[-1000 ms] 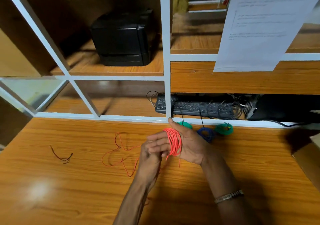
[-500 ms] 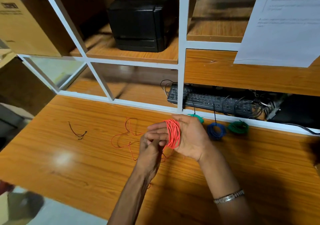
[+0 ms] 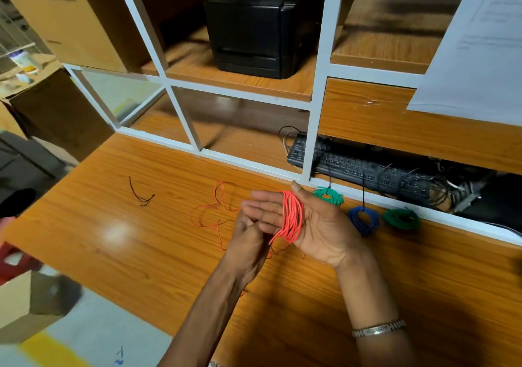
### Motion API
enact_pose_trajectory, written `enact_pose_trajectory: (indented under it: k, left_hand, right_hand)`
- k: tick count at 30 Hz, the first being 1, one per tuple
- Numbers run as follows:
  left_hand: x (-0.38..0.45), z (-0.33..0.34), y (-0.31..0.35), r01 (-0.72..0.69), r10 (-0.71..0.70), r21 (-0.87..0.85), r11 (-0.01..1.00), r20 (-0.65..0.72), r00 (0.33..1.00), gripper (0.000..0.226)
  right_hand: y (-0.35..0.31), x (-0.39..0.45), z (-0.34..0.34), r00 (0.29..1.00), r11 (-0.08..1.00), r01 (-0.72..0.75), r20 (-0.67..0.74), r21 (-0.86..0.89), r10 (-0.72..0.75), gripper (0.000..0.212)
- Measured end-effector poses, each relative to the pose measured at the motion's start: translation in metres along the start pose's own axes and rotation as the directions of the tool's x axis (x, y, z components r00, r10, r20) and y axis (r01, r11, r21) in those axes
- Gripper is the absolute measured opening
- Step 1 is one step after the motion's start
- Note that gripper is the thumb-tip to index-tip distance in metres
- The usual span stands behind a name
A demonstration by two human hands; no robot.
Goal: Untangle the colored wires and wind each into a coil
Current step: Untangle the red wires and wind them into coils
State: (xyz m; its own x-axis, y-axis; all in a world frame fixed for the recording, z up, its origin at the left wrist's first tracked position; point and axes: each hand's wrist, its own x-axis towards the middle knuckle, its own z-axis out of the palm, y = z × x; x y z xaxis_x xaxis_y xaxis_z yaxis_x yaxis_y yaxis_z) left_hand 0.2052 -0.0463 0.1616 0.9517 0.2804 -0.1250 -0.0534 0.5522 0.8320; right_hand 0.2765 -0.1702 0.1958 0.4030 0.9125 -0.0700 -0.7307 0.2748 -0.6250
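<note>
An orange-red wire [image 3: 292, 216] is wound in many turns around the flat palm of my right hand [image 3: 313, 225], fingers pointing left. My left hand [image 3: 248, 242] is closed just below those fingers, pinching the wire's strand where it leaves the coil. The loose tail of the orange-red wire [image 3: 210, 214] lies in loops on the wooden table [image 3: 141, 253] to the left. Three finished coils lie by the back rail: a light green coil [image 3: 329, 194], a blue coil [image 3: 363, 219] and a dark green coil [image 3: 401, 219].
A short dark wire scrap [image 3: 139, 194] lies on the table at left. Behind a white frame [image 3: 317, 129] sit a black keyboard [image 3: 358, 168] with cables and a black box [image 3: 262, 27] on a shelf. Cardboard boxes [image 3: 65, 19] stand at left; the table's edge drops to the floor.
The view has swung left and down, showing the floor and boxes. Both hands stay together with the coil on my right palm; the left hand sits slightly lower under the fingers.
</note>
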Motion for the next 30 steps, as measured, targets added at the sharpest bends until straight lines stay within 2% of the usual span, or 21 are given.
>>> enact_pose_trajectory:
  k: [3, 6, 9, 11, 14, 16, 19, 22, 27, 30]
  left_hand:
    - [0.000, -0.002, -0.002, -0.013, 0.013, -0.028, 1.000, -0.001, 1.000, 0.045]
    - [0.003, -0.005, -0.003, -0.062, 0.062, -0.001, 0.998, 0.028, 0.998, 0.032]
    - [0.011, -0.022, 0.009, -0.166, 0.172, 0.192, 0.967, -0.016, 0.985, 0.022]
    - [0.016, -0.034, 0.020, -0.261, 0.288, 0.397, 0.880, -0.010, 0.958, 0.022]
    - [0.017, -0.041, 0.024, -0.385, 0.426, 0.675, 0.630, 0.114, 0.897, 0.023]
    - [0.015, -0.041, 0.020, -0.430, 0.475, 0.761, 0.486, 0.183, 0.861, 0.026]
    - [0.010, -0.048, 0.021, -0.438, 0.505, 0.800, 0.410, 0.201, 0.839, 0.029]
    - [0.008, -0.061, 0.022, -0.390, 0.487, 0.799, 0.457, 0.142, 0.862, 0.030]
    - [0.000, -0.081, 0.019, -0.230, 0.340, 0.730, 0.643, -0.003, 0.940, 0.030]
    - [-0.008, -0.092, 0.021, -0.143, 0.305, 0.754, 0.641, -0.079, 0.949, 0.030]
  right_hand:
    - [-0.002, 0.001, 0.005, 0.997, 1.000, -0.009, -0.071, -0.001, 0.009, 0.061]
    - [-0.003, 0.001, 0.007, 0.977, 1.000, 0.015, -0.211, -0.028, -0.020, 0.056]
    - [-0.002, -0.004, -0.003, 0.900, 0.986, 0.058, -0.420, -0.159, -0.120, 0.052]
    - [0.001, -0.008, -0.008, 0.863, 0.977, 0.057, -0.481, -0.206, -0.152, 0.052]
    - [0.012, -0.004, -0.004, 0.895, 0.965, 0.031, -0.424, -0.260, -0.142, 0.051]
    - [0.019, 0.004, 0.002, 0.904, 0.915, 0.020, -0.384, -0.402, -0.188, 0.042]
    - [0.030, 0.017, 0.009, 0.892, 0.801, -0.019, -0.372, -0.599, -0.257, 0.034]
    - [0.043, 0.032, 0.009, 0.864, 0.709, -0.015, -0.366, -0.705, -0.345, 0.038]
    - [0.077, 0.067, 0.010, 0.778, 0.552, -0.063, -0.388, -0.831, -0.495, 0.032]
    - [0.097, 0.086, 0.018, 0.730, 0.478, -0.077, -0.376, -0.875, -0.571, 0.034]
